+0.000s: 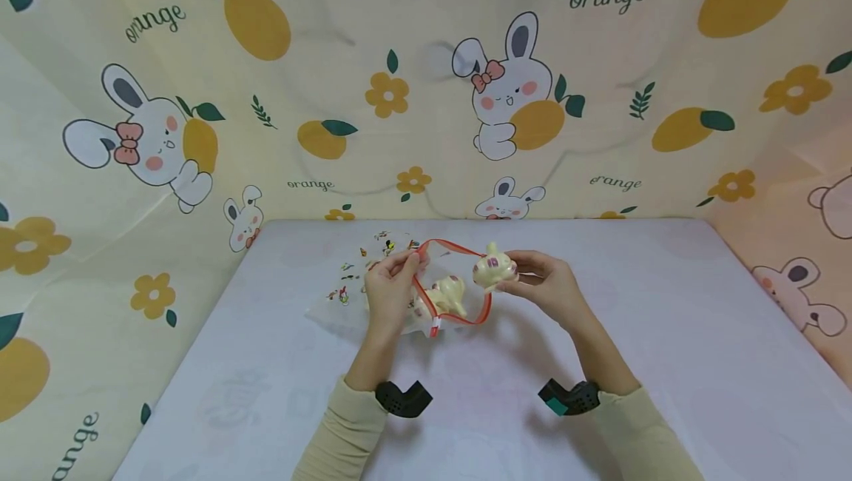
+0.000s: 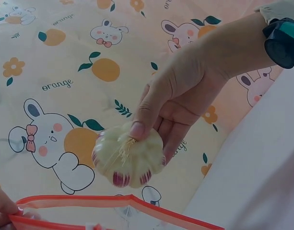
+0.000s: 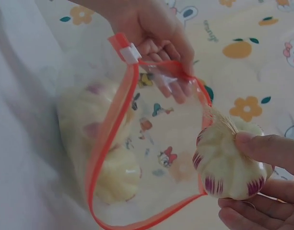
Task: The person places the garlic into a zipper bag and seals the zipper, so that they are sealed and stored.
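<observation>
My right hand point(image 1: 547, 283) grips a garlic bulb point(image 2: 127, 155), cream with purple streaks and a tuft of roots, at the right side of the bag's mouth. A clear zip bag point(image 3: 158, 139) with a red rim, a white slider and small cartoon prints gapes open between my hands. The left hand point(image 1: 389, 290) pinches its rim on the far left side. Inside the bag lie more garlic bulbs point(image 3: 115, 175), partly blurred by the plastic in the right wrist view.
A white-covered table point(image 1: 665, 318) lies under the bag. Behind it and at both sides hang cloth walls point(image 1: 426, 22) printed with rabbits and oranges. Dark cameras point(image 1: 403, 399) are strapped to both wrists.
</observation>
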Available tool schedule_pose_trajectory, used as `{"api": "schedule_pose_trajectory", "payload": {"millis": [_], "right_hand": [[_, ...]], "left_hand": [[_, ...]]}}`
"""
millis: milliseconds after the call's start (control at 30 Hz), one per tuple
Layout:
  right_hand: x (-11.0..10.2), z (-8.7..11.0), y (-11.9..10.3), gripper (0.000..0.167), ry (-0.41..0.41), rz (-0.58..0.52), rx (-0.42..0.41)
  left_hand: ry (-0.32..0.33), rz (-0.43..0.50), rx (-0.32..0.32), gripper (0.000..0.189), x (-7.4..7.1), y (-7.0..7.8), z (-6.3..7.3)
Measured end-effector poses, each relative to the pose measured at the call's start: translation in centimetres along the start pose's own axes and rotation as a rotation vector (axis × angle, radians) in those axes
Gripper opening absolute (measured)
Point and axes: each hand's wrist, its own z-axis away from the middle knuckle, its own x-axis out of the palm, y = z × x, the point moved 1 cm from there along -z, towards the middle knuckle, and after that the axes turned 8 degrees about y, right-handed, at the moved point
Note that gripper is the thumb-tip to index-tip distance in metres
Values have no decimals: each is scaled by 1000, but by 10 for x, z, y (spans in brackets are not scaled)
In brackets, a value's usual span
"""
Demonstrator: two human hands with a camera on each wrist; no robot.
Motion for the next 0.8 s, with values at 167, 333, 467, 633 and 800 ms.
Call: {"api": "schedule_pose_trajectory", "payload": {"millis": [167, 333, 467, 633, 800], "right_hand": [[7, 2, 0, 51, -27, 25, -7], [11, 3, 0, 50, -37, 26, -14], [12, 4, -1, 50, -34, 35, -18], [14, 4, -5, 50, -49, 7, -27], [17, 5, -6, 50, -71, -11, -28]], "left_hand": [[0, 3, -13, 18, 0, 0, -1], [11, -14, -16, 17, 0, 1, 0], [12, -19, -7, 17, 0, 1, -1], [13, -5, 3, 18, -1, 1, -1], [11, -1, -3, 18, 0, 1, -1]]}}
